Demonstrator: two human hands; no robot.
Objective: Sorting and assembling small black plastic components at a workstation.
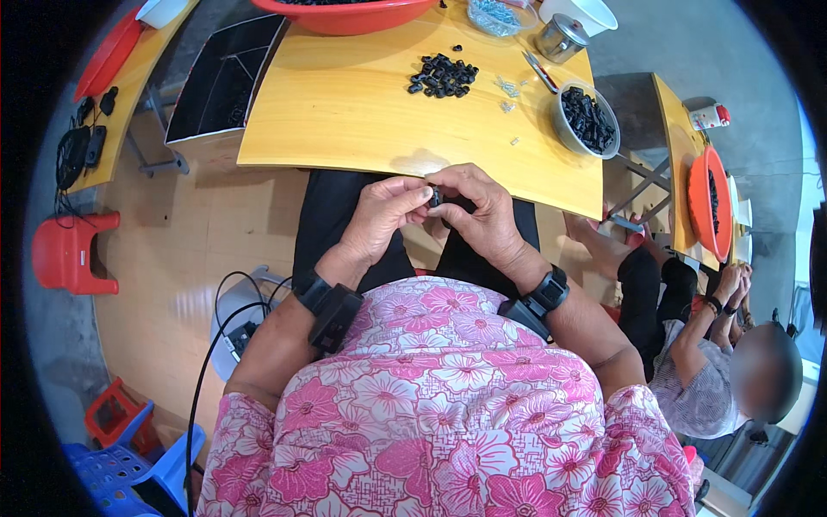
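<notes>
A small black plastic part [435, 199] sits between my two hands, just off the near edge of the table. My right hand [487, 215] pinches it between thumb and forefinger. My left hand [379, 215] meets it from the other side, with thumb and forefinger pressed together at its edge. Fingers cover most of the part, so its exact kind cannot be made out. On the yellow table [345, 121] beyond lies a pile of similar small black parts [444, 77]. Small silvery metal pieces [508, 88] are scattered to its right.
A clear tub of black parts [588, 121] stands at the table's right edge, near a pen [541, 72] and a metal canister [562, 39]. A red basin [353, 15] and a tub of metal pieces [500, 15] stand farther back. Another person [689, 370] sits at right.
</notes>
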